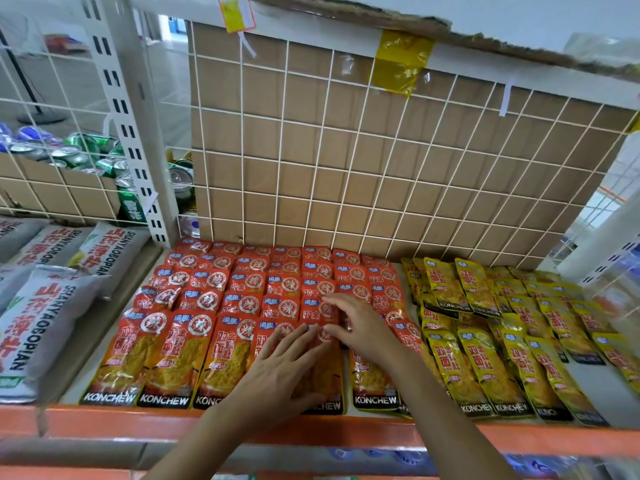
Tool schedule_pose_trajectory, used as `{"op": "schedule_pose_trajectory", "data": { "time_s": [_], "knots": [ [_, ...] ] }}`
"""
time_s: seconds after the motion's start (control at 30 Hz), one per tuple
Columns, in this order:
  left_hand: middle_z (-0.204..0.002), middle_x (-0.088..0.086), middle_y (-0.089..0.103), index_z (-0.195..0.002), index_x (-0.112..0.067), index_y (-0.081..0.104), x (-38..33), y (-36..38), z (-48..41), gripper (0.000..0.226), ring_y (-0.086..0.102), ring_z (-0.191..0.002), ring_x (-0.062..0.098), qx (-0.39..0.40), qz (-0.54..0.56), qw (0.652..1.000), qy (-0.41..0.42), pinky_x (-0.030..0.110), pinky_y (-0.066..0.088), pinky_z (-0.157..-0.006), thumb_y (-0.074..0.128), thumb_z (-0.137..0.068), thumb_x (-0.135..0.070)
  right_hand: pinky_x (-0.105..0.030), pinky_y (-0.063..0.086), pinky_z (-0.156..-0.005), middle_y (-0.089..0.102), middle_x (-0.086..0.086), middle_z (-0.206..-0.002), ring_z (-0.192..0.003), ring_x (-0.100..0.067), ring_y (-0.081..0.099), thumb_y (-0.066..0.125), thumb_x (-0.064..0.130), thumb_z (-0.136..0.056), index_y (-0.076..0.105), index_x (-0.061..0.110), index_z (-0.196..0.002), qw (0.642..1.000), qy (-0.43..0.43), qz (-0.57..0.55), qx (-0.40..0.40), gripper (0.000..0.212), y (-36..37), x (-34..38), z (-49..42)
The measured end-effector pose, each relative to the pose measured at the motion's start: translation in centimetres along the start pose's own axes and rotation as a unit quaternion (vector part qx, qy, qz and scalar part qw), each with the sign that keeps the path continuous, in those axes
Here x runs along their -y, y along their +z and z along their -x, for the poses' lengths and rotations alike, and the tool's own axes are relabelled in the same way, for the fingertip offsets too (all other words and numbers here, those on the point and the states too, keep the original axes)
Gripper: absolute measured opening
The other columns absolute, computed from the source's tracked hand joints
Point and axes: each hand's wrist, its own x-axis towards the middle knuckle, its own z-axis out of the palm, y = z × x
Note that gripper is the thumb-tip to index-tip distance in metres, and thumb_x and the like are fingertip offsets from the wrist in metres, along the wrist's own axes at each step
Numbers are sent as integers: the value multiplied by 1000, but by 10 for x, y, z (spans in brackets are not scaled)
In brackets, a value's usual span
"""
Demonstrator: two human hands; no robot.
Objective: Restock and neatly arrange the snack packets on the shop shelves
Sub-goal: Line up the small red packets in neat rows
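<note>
Red KONCHEW snack packets (221, 296) lie in overlapping rows across the middle of the white shelf (74, 393). Yellow KONCHEW packets (485, 358) fill the right part, less evenly. My left hand (280, 365) lies flat with fingers spread on a front-row red packet (322, 382). My right hand (360, 323) rests just behind it, fingers spread, fingertips touching the top edge of that packet and the row behind. Neither hand visibly grips anything.
A white wire grid backed by cardboard (346, 161) closes the shelf's rear. Grey SHANYAOBOPIAN bags (45, 320) lie on the left shelf. Drink cans (83, 154) sit behind the left grid. An orange shelf lip (104, 424) runs along the front.
</note>
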Motion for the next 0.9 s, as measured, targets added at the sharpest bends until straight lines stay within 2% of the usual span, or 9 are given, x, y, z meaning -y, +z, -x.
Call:
{"op": "schedule_pose_trajectory", "data": {
  "time_s": [0.23,0.37,0.53,0.63,0.7,0.8,0.83,0.9],
  "knots": [
    [-143,-4,43,-141,-32,33,0,1,-1,69,28,-135,13,-1,16,1000,-1,38,17,-106,23,-86,-71,-40,28,-112,39,9,-144,-133,-11,33,57,38,-89,42,27,-136,1000,9,-5,-1,50,0,1,0],
    [-140,-4,47,-138,-31,38,-1,-3,-1,68,40,-132,15,20,27,999,-8,38,21,-103,11,-88,-69,-38,29,-111,41,11,-142,-132,-10,34,59,37,-88,45,29,-133,1000,22,-10,-2,47,0,3,1],
    [-138,-4,50,-136,-31,42,-2,-7,-1,65,45,-129,15,44,51,998,-2,39,23,-102,20,-87,-69,-36,29,-111,40,13,-143,-133,-9,33,59,36,-88,46,31,-131,999,43,-12,0,45,-2,7,4],
    [-139,-5,49,-136,-32,42,-3,-9,-1,68,43,-129,14,46,61,997,3,38,22,-103,31,-80,-70,-38,28,-112,38,13,-145,-134,-10,32,58,36,-89,45,32,-133,999,50,-11,5,45,-3,11,6],
    [-143,-5,43,-138,-32,37,-3,-10,0,69,36,-134,14,31,71,997,0,38,17,-107,32,-80,-69,-39,30,-111,37,12,-145,-134,-11,32,57,37,-90,42,33,-134,997,66,-25,-15,47,-3,14,8],
    [-151,-4,28,-142,-35,26,-2,-13,0,64,22,-140,16,16,132,991,-9,33,0,-112,33,-84,-63,-41,31,-111,39,8,-145,-134,-13,34,53,38,-91,43,32,-134,991,98,-24,-92,44,-9,13,14],
    [-151,-6,27,-142,-35,26,-2,-16,0,64,20,-141,14,2,139,990,-13,31,-3,-112,31,-84,-62,-41,31,-110,42,6,-143,-132,-13,36,53,37,-92,45,29,-132,988,99,-14,-118,42,-12,11,16],
    [-151,-14,13,-144,-38,19,-1,-17,-1,66,3,-139,7,-24,145,989,-10,27,-13,-112,23,-83,-62,-38,34,-108,48,5,-137,-128,-13,41,53,35,-92,49,26,-130,982,101,0,-157,39,-19,5,22]
  ]
}}
